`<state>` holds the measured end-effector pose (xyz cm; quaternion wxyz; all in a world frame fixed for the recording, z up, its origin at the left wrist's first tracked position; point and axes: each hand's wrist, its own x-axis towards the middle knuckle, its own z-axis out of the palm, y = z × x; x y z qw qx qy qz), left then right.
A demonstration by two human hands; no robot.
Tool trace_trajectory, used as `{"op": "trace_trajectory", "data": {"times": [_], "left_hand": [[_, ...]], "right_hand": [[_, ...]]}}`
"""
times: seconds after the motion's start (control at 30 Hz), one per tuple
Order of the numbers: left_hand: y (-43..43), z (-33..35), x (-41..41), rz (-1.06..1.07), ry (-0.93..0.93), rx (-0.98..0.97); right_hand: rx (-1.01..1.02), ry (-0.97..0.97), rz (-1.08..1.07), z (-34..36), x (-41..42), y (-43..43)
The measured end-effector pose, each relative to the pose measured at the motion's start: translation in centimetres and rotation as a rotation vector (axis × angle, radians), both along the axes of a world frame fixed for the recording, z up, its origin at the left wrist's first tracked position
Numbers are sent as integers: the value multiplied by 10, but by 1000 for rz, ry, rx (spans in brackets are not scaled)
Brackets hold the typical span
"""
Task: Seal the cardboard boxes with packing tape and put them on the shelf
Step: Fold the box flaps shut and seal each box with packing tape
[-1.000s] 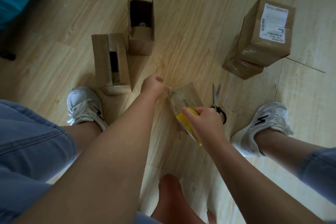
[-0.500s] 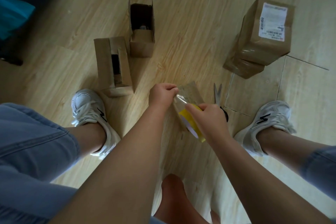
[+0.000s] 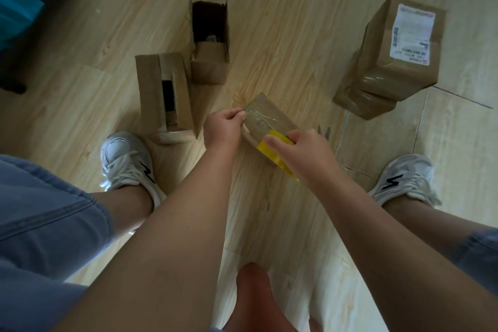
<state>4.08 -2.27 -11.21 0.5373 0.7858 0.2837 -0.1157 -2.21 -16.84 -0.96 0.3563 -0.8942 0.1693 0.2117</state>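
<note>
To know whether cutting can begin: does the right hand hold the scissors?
No, the right hand grips the yellow tape roll, and the scissors lie on the floor beside it.

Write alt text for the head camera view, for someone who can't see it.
Seen from above, a person's left hand pinches the free end of clear packing tape over a small cardboard box while the right hand grips the yellow tape roll. Two open boxes stand on the wooden floor to the left; sealed boxes are stacked to the right.
</note>
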Motion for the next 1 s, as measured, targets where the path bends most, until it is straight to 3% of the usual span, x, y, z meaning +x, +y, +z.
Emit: {"op": "trace_trajectory", "data": {"times": [0.13, 0.37, 0.73, 1.0], "left_hand": [[1, -1, -2, -4, -15, -18], [2, -2, -3, -7, -21, -46], [4, -3, -2, -20, -14, -93], [4, -6, -1, -21, -13, -65]], "right_hand": [[-195, -1, 35, -6, -11, -7], [-338, 13, -4, -20, -32, -15], [-490, -6, -23, -34, -48, -23], [-476, 46, -27, -49, -49, -26]]}}
